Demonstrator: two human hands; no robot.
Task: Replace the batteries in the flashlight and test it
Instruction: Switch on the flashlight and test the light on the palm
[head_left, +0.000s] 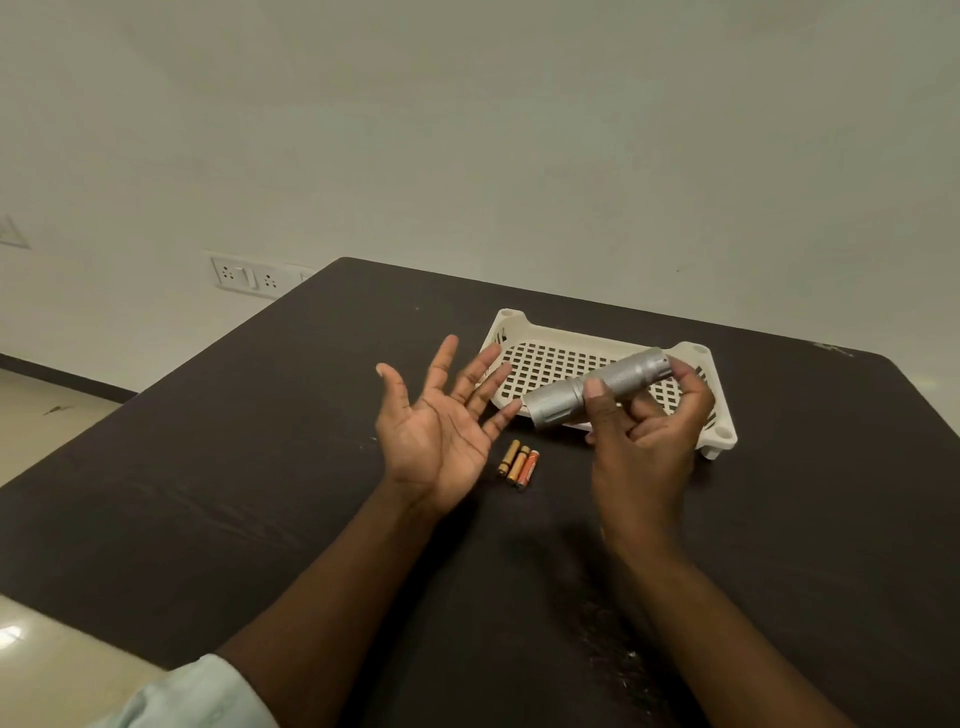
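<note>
My right hand (644, 431) holds a silver metal flashlight (592, 387) above the table, thumb on its knurled body and fingers curled underneath. The flashlight lies roughly level, its wider head end pointing left toward my left hand (441, 426). That hand is raised palm up, fingers spread and straight, holding nothing, with its fingertips just short of the flashlight's head. Three small batteries (519, 463), gold and orange, lie side by side on the dark table (260, 467) between and below my hands.
A cream perforated plastic tray (550, 358) sits on the table behind the flashlight. Beyond the table's far edge is a pale wall with a socket and switch panel (249, 275) at the left. Pale floor shows at the left.
</note>
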